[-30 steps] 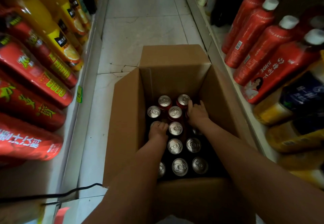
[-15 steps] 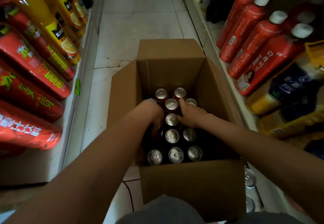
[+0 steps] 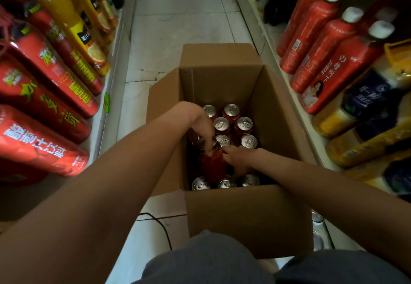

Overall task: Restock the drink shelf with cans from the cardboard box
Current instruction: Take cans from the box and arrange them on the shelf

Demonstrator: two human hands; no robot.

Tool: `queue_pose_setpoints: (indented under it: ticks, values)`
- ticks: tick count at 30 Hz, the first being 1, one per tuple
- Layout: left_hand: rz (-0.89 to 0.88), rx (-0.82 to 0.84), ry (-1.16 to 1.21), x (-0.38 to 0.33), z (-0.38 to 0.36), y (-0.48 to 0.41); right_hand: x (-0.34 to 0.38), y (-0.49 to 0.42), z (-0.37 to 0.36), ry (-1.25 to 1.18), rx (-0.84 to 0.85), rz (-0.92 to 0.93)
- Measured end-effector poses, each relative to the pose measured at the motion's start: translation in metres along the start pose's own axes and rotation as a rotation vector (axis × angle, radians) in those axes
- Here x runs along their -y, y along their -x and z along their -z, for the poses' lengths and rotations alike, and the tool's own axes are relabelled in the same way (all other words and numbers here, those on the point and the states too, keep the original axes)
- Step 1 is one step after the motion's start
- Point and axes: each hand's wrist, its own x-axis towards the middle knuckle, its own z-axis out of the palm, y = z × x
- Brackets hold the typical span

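While the left hand holds a can: the near wall of the cardboard box [image 3: 244,212] fills the lower centre of the frame, and the box is open at the top.
Near row [image 3: 226,183]: three cans stand upright just behind that wall, silver tops up.
Handling: they look sealed and I judge them full, so fairly heavy for their size, stiff-walled, smooth and probably slippery. They are best taken round the top rim or the body, not by the pull tab.
Right hand [image 3: 239,159]: it is low in the box at centre-right, among the cans and just beside the raised one. I cannot tell whether its fingers close on anything.
Raised can [image 3: 211,166]: it is red and upright at the centre of the frame, its top above the tops of the others.
Left hand [image 3: 203,128]: it reaches in from above, fingers curled over the raised can's top rim and clamped on it, so the can hangs directly beneath the hand.
Far cans [image 3: 231,126]: more upright cans stand beyond both hands, towards the far wall.
Shelves: red bottles [image 3: 315,46] stand at the upper right, and red and yellow bottles [image 3: 44,83] fill the left edge.
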Motion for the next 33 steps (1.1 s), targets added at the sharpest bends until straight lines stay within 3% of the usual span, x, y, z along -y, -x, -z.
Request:
queue_pose_setpoints:
  ticks: [3,6,9,16,20,23,25,27,29,30,33]
  values:
    - [0.006,-0.065,0.009,0.001,-0.004,-0.003,0.002,0.002,0.002,-0.098,0.0,-0.021]
    - [0.013,-0.127,0.126,0.007,-0.006,-0.004,0.003,0.009,0.013,-0.708,0.004,-0.009]
    - [-0.014,-0.121,0.353,0.014,-0.005,-0.006,0.004,0.017,0.021,-1.212,-0.017,0.084]
    - [-0.27,-0.395,0.93,0.02,-0.001,0.009,-0.008,0.026,0.039,-1.802,-0.312,0.215]
    - [-0.43,-0.397,1.331,0.008,0.002,0.007,-0.018,0.026,0.067,-2.131,-0.345,0.422]
    - [-0.515,-0.458,1.564,0.001,0.001,0.003,-0.019,0.021,0.08,-2.094,-0.333,0.47]
    - [-0.537,-0.563,1.59,0.002,-0.003,-0.002,-0.026,0.016,0.079,-2.055,-0.287,0.517]
    - [-0.513,-0.683,1.552,0.006,-0.005,-0.009,-0.032,0.013,0.069,-1.941,-0.226,0.436]
    - [-0.408,-0.83,1.506,0.01,-0.005,-0.016,-0.033,0.01,0.053,-1.575,-0.159,0.19]
    - [-0.351,-0.901,1.506,0.012,-0.004,-0.019,-0.028,0.007,0.044,-1.279,-0.108,0.101]
    - [-0.242,-0.951,1.499,0.019,-0.004,-0.023,-0.009,-0.008,0.018,-0.263,0.062,0.141]
